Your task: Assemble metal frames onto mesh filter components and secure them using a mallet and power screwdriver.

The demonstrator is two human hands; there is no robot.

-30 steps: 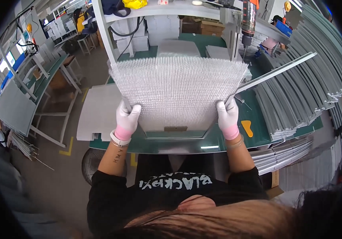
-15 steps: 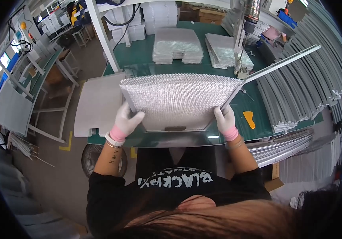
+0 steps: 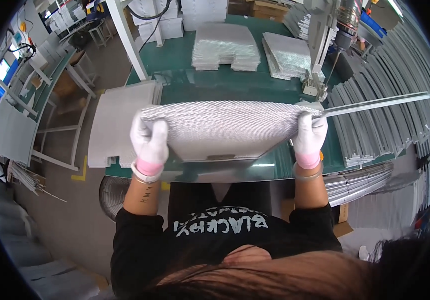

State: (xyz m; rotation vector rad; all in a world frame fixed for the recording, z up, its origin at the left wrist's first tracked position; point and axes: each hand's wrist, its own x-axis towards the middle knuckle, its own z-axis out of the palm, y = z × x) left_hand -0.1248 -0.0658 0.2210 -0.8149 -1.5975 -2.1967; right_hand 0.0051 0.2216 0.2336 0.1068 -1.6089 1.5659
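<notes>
A silvery metal-mesh filter panel [image 3: 230,127] stands tilted over the near part of the bench, its upper edge bowed. My left hand [image 3: 149,137], in a white glove with a pink cuff, is closed on its upper left corner. At the upper right corner my right hand [image 3: 309,137], gloved alike, grips the panel with the thumb on the near face. A long, thin metal frame strip [image 3: 380,104] juts out to the right from that corner. Fingers behind the mesh are hidden.
On the green bench [image 3: 190,92] lie two mesh stacks, one at the back middle [image 3: 225,45] and one at the back right [image 3: 287,55]. Flat panels [image 3: 120,125] lie left. A tool on a stand [image 3: 347,25] hangs back right. Many frame strips [image 3: 370,125] stand at right.
Both hands have slid up the panel's sides to its upper corners. The jutting strip has swung lower, nearer to level, and the view has shifted slightly.
</notes>
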